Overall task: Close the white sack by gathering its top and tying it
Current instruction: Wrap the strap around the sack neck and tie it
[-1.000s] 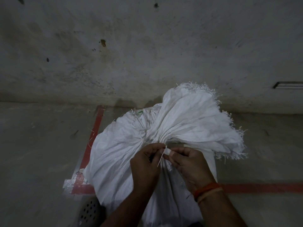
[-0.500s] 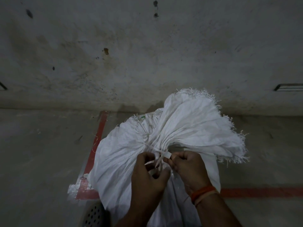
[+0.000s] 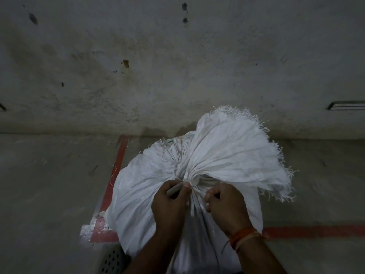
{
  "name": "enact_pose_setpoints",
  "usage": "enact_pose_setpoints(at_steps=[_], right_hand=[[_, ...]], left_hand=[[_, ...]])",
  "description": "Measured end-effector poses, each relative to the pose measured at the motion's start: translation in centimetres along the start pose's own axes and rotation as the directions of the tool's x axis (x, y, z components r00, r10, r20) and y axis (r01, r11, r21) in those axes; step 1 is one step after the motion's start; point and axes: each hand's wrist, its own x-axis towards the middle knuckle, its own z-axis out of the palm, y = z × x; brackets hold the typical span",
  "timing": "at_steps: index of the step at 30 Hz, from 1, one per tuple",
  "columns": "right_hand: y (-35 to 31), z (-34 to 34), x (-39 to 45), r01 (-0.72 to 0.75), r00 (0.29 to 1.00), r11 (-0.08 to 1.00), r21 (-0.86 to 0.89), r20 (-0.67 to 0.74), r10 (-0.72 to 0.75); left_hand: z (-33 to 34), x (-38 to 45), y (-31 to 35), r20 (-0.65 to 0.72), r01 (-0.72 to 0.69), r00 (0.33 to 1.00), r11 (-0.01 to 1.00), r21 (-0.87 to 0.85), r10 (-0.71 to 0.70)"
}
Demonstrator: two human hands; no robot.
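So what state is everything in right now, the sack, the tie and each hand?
White sack: full, standing on the floor, top gathered into a neck.
Gathered top: fanned out above the neck, edge frayed.
Tie strip: wrapped at the neck, ends held; knot not clearly visible.
Left hand: closed on one end of the strip.
Right hand: fist closed at the neck.

I see a stained wall [image 3: 138,66] across the top, red floor lines [image 3: 316,232] (one runs lower right), a perforated stool [image 3: 112,260] bottom centre.
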Motion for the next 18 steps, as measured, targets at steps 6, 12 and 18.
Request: enact_pose_setpoints(at_steps=[6,12,18], right_hand=[[0.0,-0.3,-1.1,0.052,0.999,0.978,-0.202,0.012,-0.051],[0.0,-3.1,-1.9,-0.027,1.0,0.953,-0.302,0.001,0.029],[-1.2,-3.8,-4.3,0.082,0.996,0.956,-0.281,0.043,-0.073]], left_hand=[[0.1,0.4,-0.3,0.072,0.045,0.997,0.995,-0.09,-0.039],[-0.5,1.5,-0.5,0.009,0.029,1.0,0.994,-0.107,-0.028],[0.2,1.5,-0.2,0.049,-0.036,0.998,0.991,-0.13,0.042]])
